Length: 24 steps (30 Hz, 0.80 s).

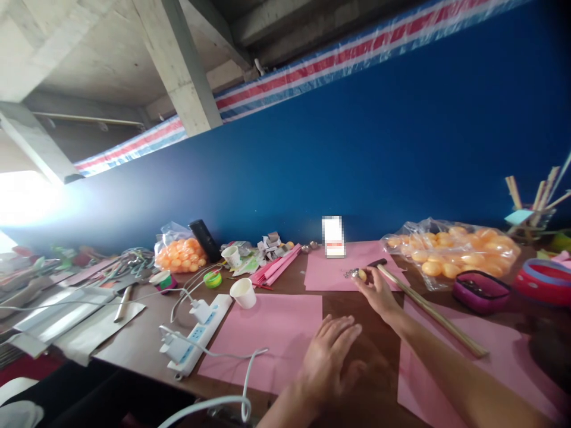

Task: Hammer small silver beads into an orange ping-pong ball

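Note:
My right hand [377, 294] reaches forward over the table, its thumb and fingers closed around a small round yellowish piece [362, 275]. Beside those fingertips, small shiny metal bits [348, 274] lie on a pink sheet [328, 276]. A hammer [435, 312] with a wooden handle and dark head lies just right of this hand. Nearer to me, my left hand [328, 353] hovers or rests above the brown table with its fingers stretched out and nothing in it. Its thumb is blurred. Another pink sheet [267, 339] spreads to its left.
Bags of orange balls stand right [464, 252] and left [181, 254]. A power strip [203, 336] with white cables lies left, near a paper cup [243, 293]. A purple container [482, 291] sits right. A blue wall [312, 160] closes off the back.

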Available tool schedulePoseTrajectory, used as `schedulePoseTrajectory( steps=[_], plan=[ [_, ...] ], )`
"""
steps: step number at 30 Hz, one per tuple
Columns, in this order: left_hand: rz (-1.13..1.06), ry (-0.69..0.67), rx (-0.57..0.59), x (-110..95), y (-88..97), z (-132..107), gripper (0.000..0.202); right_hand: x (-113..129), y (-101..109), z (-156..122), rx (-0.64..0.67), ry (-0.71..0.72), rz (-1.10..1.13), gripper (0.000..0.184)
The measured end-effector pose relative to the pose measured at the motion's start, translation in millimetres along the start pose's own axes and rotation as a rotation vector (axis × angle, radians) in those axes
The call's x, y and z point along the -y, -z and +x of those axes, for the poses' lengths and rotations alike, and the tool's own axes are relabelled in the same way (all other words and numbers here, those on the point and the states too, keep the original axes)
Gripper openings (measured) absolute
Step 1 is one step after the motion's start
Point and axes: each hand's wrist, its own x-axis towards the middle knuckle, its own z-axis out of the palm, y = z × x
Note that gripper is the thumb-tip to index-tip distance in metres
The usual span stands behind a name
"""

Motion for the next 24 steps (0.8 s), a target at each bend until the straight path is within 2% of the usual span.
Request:
schedulePoseTrajectory(
  steps=[3,5,8,10,13,16,24],
  plan=[
    [-0.202,0.078,-0.186,-7.4,-4.8,40.2,0.044,1.7,0.9,0.2,0.000,-0.001,0.007,0.035],
    [-0.402,0.164,-0.315,-2.8,-10.4,69.0,0.035,3.1,1.5,0.4,-0.001,-0.005,0.009,0.034],
    [-0.673,0.359,-0.492,19.2,-22.2,106.6,0.031,3.8,1.0,1.1,-0.002,-0.028,0.011,0.033],
    [-0.784,0.488,-0.556,38.7,-31.1,122.4,0.031,2.4,-0.1,1.9,0.012,-0.016,0.033,0.035],
    [-0.878,0.609,-0.634,63.0,-43.7,128.6,0.029,-0.3,-1.3,2.8,0.030,0.000,0.059,0.036],
    [-0.919,0.652,-0.665,75.2,-54.2,121.0,0.029,0.7,0.0,2.1,0.037,0.019,0.017,0.034],
    [-1.030,0.551,-0.592,82.5,-69.7,108.1,0.037,5.1,3.5,-0.7,0.104,0.068,0.021,0.039]
  ],
)
